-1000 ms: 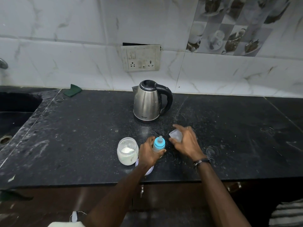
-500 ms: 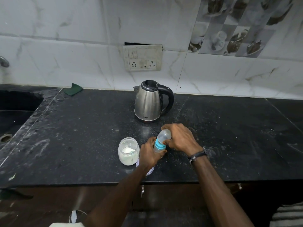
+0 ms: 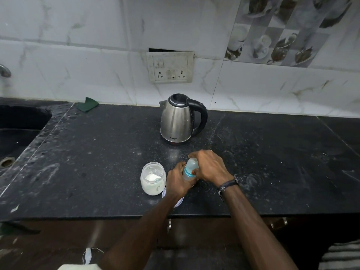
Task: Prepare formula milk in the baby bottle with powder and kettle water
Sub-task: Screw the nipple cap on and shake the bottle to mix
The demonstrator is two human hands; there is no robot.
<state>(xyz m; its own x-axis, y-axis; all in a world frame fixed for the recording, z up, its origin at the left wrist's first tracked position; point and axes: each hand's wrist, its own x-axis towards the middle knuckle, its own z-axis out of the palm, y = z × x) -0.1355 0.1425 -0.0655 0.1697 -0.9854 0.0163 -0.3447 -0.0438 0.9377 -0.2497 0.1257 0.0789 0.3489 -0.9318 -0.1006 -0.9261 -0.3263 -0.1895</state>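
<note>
Both hands held the bottle on a dusty black counter.
Left hand (image 3: 180,181) gripped the bottle (image 3: 190,171); right hand (image 3: 209,167) clasped its cap on the counter (image 3: 97,162), below the tiled wall (image 3: 78,65).

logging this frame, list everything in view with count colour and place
kettle: 1, steel with black handle, back centre of counter
jar: 1, clear with white powder, open, left of bottle
lid: 1, white, front edge, partly under left wrist
bottle: 1, clear with blue ring, between both hands
cap: 1, clear, on bottle top
cloth: 1, green, back left
socket: 1, white, wall
counter: 1, black
sink: 1, black, left
left hand: 1, grips bottle
right hand: 1, grips cap
</note>
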